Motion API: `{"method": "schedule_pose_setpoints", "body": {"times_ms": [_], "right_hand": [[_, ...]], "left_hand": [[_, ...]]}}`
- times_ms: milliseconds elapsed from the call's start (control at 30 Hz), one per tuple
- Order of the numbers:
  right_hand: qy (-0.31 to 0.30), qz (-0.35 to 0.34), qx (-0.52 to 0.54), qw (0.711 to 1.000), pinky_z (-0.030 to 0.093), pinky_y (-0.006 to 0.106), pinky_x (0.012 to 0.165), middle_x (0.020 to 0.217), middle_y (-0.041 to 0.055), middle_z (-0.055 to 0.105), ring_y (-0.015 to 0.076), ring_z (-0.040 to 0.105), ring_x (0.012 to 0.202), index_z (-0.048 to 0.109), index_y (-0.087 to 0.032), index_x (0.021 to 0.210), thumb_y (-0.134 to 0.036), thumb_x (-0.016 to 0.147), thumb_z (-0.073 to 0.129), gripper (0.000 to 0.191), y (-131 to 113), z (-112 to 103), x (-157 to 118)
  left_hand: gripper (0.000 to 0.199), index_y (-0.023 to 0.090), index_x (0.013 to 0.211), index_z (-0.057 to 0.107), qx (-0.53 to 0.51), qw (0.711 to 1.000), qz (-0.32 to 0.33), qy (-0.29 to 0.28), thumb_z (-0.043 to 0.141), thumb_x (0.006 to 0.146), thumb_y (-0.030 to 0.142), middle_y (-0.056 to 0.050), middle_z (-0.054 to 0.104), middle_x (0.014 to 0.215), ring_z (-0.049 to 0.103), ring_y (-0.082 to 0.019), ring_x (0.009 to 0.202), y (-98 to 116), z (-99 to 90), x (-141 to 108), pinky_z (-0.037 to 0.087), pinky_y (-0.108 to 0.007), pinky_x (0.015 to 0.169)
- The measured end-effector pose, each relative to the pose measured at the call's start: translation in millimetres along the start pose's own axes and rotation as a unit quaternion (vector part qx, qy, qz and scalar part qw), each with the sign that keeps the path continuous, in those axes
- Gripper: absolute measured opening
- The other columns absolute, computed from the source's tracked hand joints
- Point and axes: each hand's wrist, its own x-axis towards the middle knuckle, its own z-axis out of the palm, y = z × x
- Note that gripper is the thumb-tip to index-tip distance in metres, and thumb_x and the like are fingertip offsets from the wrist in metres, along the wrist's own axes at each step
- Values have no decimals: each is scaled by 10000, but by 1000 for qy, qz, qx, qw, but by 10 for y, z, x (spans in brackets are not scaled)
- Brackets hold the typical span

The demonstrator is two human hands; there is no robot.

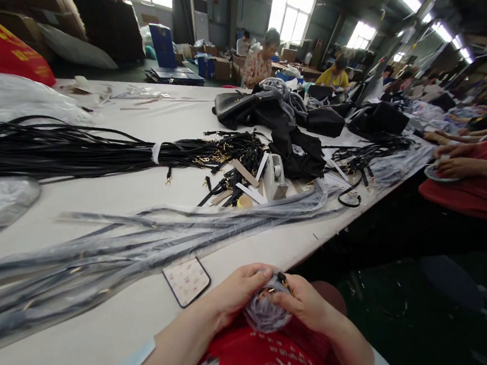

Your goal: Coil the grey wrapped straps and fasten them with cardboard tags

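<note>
Low in the view, over a red printed cloth, a coiled bundle (268, 313) in clear plastic with dark and gold parts sits between both hands. My left hand (241, 287) grips its left side, thumb on top. My right hand (304, 304) closes round the right side, its fingers near the gold parts. Left of the hands, a small patterned square with a dark edge (187, 281) lies on the white table (243, 258). Long plastic-wrapped straps (145, 245) stretch across the table beyond it.
Black straps with gold clasps (114, 152) are tied in a bundle farther back. A white dispenser-like object (274, 176) stands among card strips. Black bags (253, 109) are heaped behind. At right, a person in red (486, 168) sits along the table edge.
</note>
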Motion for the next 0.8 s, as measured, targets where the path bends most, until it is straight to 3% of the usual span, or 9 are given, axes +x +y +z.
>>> {"method": "schedule_pose_setpoints", "body": {"times_ms": [133, 300, 367, 500, 600, 700, 800], "right_hand": [[-3, -1, 12, 1000, 465, 266, 727, 870, 41, 677, 197, 596, 771, 660, -144, 964, -509, 884, 551, 390, -20, -9, 38], [-5, 2, -24, 1000, 468, 254, 714, 860, 38, 686, 194, 607, 767, 659, -146, 944, -469, 901, 534, 349, -114, 15, 116], [-15, 2, -61, 998, 472, 256, 745, 890, 43, 703, 200, 626, 791, 669, -152, 969, -422, 904, 534, 309, -176, 21, 149], [-90, 29, -142, 985, 465, 240, 784, 980, 38, 728, 207, 655, 864, 687, -186, 1016, -305, 867, 578, 220, -300, 21, 198], [-110, 48, -201, 972, 455, 219, 681, 879, 32, 741, 191, 655, 767, 705, -190, 950, -305, 845, 607, 184, -323, 10, 261], [-145, 46, -219, 964, 421, 202, 556, 777, 17, 733, 162, 626, 646, 713, -185, 937, -377, 797, 681, 239, -307, -83, 443], [-158, 69, -232, 957, 456, 197, 563, 786, 10, 738, 148, 650, 644, 702, -185, 1022, -429, 846, 624, 310, -318, -305, 845]], "left_hand": [[474, 137, 960, 713, -45, 998, 23, 27, 786, 684, 515, -47, 692, 842, 577, -139, 718, -29, 53, 6, 431, -242, 703], [550, 153, 1009, 718, 0, 994, 68, 87, 631, 772, 641, -66, 714, 889, 596, -175, 797, 25, 30, -13, 442, -272, 748], [538, 138, 986, 727, 22, 996, 54, 71, 669, 752, 619, -78, 719, 896, 598, -179, 799, 59, -23, -32, 441, -273, 751], [524, 107, 935, 737, 12, 1000, 2, 25, 748, 687, 569, -110, 722, 881, 611, -191, 757, 74, -132, -81, 444, -279, 712], [538, 108, 933, 738, 16, 999, 23, 36, 743, 680, 583, -108, 723, 890, 613, -194, 767, 62, -177, -119, 442, -276, 714], [572, 111, 905, 737, 64, 992, 74, 81, 687, 697, 641, -78, 718, 843, 590, -183, 740, 42, -217, -147, 430, -266, 689], [632, 119, 868, 730, 144, 975, 104, 136, 608, 704, 717, -56, 709, 772, 583, -192, 705, -39, -272, -176, 425, -272, 661]]}}
